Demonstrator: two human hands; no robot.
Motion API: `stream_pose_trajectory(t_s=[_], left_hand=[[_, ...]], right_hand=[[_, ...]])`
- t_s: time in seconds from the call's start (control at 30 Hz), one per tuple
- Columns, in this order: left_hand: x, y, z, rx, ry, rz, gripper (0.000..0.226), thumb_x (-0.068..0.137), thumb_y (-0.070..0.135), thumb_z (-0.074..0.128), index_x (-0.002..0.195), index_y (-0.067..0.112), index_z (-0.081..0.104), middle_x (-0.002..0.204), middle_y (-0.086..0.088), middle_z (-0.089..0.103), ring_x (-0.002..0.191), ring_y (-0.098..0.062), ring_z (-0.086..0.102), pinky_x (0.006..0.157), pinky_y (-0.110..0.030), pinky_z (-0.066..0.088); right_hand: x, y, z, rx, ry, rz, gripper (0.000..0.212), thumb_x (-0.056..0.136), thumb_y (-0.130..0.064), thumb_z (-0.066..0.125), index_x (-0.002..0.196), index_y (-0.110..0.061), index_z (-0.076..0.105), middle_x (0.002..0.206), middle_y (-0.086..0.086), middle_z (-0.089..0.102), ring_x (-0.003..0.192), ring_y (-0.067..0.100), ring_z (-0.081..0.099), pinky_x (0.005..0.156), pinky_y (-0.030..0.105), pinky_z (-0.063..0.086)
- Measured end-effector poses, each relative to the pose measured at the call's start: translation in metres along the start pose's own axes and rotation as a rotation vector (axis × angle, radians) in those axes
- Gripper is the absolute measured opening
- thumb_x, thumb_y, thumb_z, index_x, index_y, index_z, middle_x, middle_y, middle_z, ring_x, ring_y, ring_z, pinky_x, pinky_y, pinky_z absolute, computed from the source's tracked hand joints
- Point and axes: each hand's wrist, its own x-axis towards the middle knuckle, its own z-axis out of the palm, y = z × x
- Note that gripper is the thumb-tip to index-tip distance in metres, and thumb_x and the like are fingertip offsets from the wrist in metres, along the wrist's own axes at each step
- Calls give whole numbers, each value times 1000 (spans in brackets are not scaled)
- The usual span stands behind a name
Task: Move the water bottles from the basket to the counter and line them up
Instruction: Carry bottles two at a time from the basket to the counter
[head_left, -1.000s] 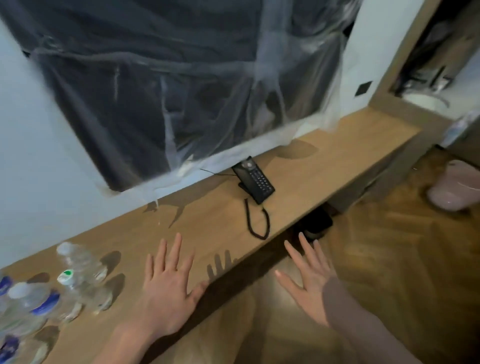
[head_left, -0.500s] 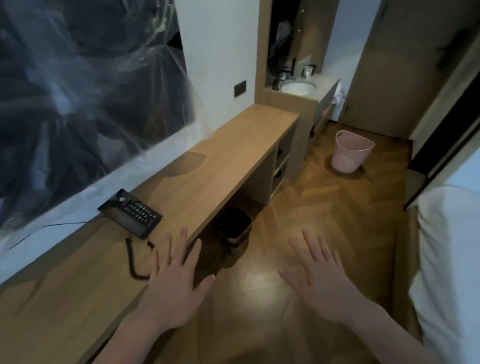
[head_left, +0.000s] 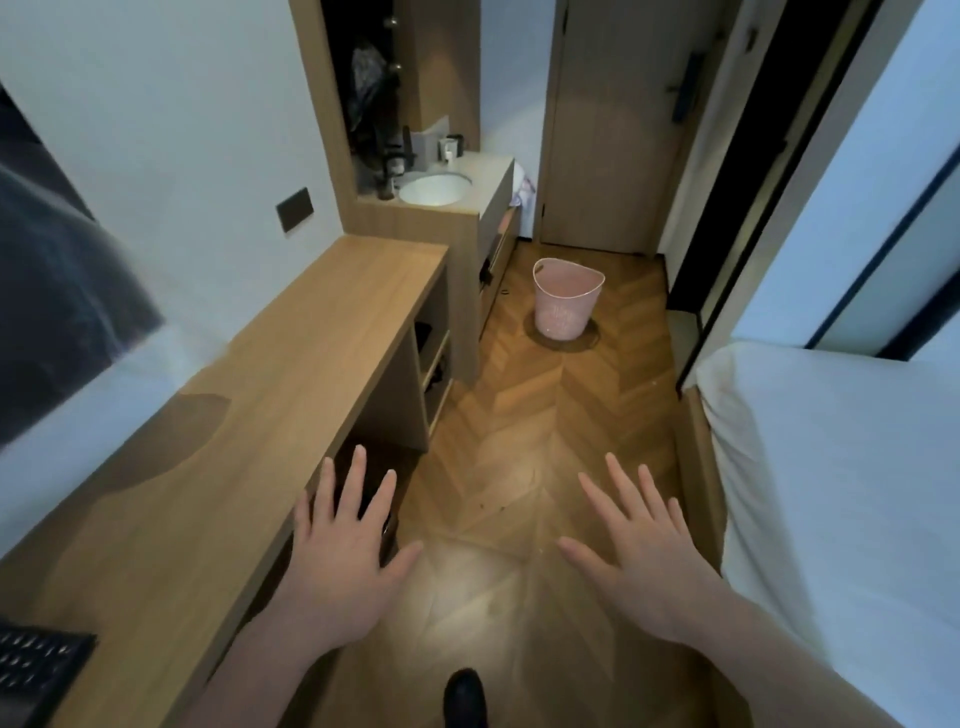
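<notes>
A pink plastic basket (head_left: 567, 299) stands on the wooden floor far ahead, near the closed door; its inside cannot be seen. The long wooden counter (head_left: 249, 415) runs along the left wall. No water bottles are in view. My left hand (head_left: 343, 561) hovers palm down beside the counter's front edge, fingers spread, holding nothing. My right hand (head_left: 639, 561) hovers over the floor at the same height, fingers spread and empty.
A black telephone (head_left: 36, 670) sits at the counter's near left corner. A washbasin (head_left: 434, 188) is beyond the counter's far end. A white bed (head_left: 841, 493) fills the right side. A dark shoe (head_left: 465, 696) shows at the bottom. The herringbone floor leads to the basket.
The view has swung right, from the counter with the bottles and telephone toward the corridor. The bottles have left the view, and the pink basket is now centred ahead. Both hands stay spread and empty.
</notes>
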Motion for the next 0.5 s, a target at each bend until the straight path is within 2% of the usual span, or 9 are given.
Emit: stream_pose_trajectory(t_s=[0.3, 0.5], left_hand=[[181, 52, -70, 66, -35, 185, 86, 99, 75, 27, 164, 36, -14, 161, 1, -45, 147, -31, -42, 126, -56, -16], [284, 110, -97, 124, 1, 317, 85, 97, 78, 24, 163, 40, -14, 161, 4, -45, 145, -29, -46, 125, -56, -18]], right_hand=[[124, 38, -73, 12, 66, 146, 86, 90, -89, 16, 162, -52, -12, 164, -17, -40, 153, 21, -36, 125, 52, -15], [196, 88, -103, 67, 110, 229, 87, 88, -91, 13, 163, -52, -9, 165, -17, -38, 156, 22, -32, 127, 53, -11]])
